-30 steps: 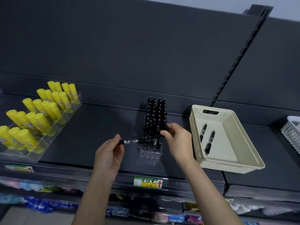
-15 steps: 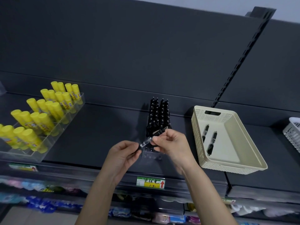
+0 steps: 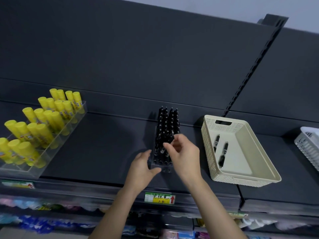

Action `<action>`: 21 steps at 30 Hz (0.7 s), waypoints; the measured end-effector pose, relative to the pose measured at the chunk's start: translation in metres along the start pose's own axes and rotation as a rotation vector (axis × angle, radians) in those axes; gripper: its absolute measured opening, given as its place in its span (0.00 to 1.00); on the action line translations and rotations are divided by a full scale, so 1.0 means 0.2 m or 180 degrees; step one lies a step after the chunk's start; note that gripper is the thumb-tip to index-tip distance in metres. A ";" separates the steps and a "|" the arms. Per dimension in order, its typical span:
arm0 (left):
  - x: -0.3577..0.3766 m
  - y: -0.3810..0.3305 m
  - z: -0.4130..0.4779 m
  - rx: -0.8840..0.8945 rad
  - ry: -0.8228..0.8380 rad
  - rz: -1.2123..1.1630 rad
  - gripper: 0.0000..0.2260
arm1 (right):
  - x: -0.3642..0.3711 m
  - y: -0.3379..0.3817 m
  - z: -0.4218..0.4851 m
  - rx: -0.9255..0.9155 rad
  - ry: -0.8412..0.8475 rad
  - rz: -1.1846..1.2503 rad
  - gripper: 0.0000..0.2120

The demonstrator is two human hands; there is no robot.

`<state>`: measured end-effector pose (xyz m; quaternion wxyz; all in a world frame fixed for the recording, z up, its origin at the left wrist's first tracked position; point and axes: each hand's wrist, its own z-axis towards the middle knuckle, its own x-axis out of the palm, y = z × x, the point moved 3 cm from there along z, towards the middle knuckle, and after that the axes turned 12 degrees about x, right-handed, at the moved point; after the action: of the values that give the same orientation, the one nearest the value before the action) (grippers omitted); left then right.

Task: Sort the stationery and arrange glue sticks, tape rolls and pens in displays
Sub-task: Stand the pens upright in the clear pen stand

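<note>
1. The dark shelf (image 3: 107,152) carries everything in use. No tape rolls show in this view.
2. The beige basket (image 3: 208,149) sits at the right of the shelf, well apart from the glue sticks. It serves as the supply and is nearly emptied.
3. The clear tray (image 3: 37,169) at the left holds the yellow glue sticks (image 3: 43,133) in upright rows, so that part of the sorting looks finished.
4. The pen holder (image 3: 166,165) stands between the tray and the basket. It is packed with black pens (image 3: 168,121) at the back, with a few open slots at its front edge, so the step in hand is filling it.
5. The right hand (image 3: 184,152) hangs over the front rows with its fingers curled and its fingertips (image 3: 165,145) down among the pen tops. I cannot tell whether it pinches one pen or only touches them (the black pens blur together there).
6. The left hand (image 3: 142,167) rests against the holder's left side and front corner, fingers fairly straight, holding nothing and apparently steadying it.
7. Two loose pens (image 3: 223,154) lie in the basket, side by side and apart. The next move probably calls for the right hand to reach over, lift one, and stand it tip-down in a front slot while the left hand keeps the holder from sliding.
</note>
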<state>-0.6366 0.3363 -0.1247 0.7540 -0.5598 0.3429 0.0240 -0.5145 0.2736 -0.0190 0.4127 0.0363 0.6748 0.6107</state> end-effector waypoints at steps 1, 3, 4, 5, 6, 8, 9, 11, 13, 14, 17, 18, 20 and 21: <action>0.02 0.01 0.00 0.0026 -0.0022 -0.0012 0.33 | 0.00 0.00 0.00 -0.0023 0.0017 -0.0029 0.07; 0.04 0.01 -0.01 0.0162 -0.0115 -0.0027 0.31 | 0.01 0.01 0.00 -0.0066 0.0030 -0.0093 0.07; 0.04 0.02 -0.01 0.0250 -0.0161 -0.0035 0.30 | 0.01 0.02 0.00 -0.0081 0.0031 -0.0116 0.07; 0.04 0.01 -0.01 0.0321 -0.0185 -0.0042 0.30 | 0.01 0.02 0.00 -0.0079 0.0032 -0.0122 0.07; 0.04 0.01 -0.02 0.0386 -0.0200 -0.0042 0.30 | 0.02 0.02 0.00 -0.0059 0.0037 -0.0112 0.07; 0.04 0.02 -0.02 0.0479 -0.0199 -0.0022 0.29 | 0.03 0.01 0.00 -0.0020 0.0061 -0.0131 0.07; 0.04 0.02 -0.03 0.0504 -0.0203 0.0015 0.29 | 0.04 0.01 0.00 -0.0006 0.0090 -0.0178 0.07; 0.04 0.01 -0.03 0.0559 -0.0224 0.0093 0.29 | 0.06 -0.01 0.00 -0.0001 0.0156 -0.0311 0.07; 0.04 0.00 -0.03 0.0637 -0.0259 0.0120 0.28 | 0.09 -0.03 0.00 -0.0002 0.0218 -0.0462 0.08; 0.04 0.00 -0.03 0.0662 -0.0268 0.0133 0.28 | 0.10 -0.04 0.00 0.0005 0.0258 -0.0537 0.09; 0.04 0.00 -0.04 0.0688 -0.0258 0.0151 0.26 | 0.14 -0.07 -0.02 -0.0002 0.0375 -0.0675 0.09; 0.04 0.00 -0.04 0.0684 -0.0244 0.0144 0.26 | 0.15 -0.08 -0.02 -0.0004 0.0388 -0.0696 0.09; 0.04 0.01 -0.03 0.0659 -0.0222 0.0128 0.26 | 0.15 -0.09 -0.01 -0.0016 0.0389 -0.0736 0.09; 0.04 0.00 -0.03 0.0654 -0.0215 0.0117 0.26 | 0.15 -0.09 -0.01 -0.0045 0.0379 -0.0754 0.08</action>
<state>-0.6337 0.3278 -0.1312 0.8180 -0.4720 0.3282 0.0214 -0.5273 0.2847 -0.0504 0.4415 -0.0828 0.6934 0.5635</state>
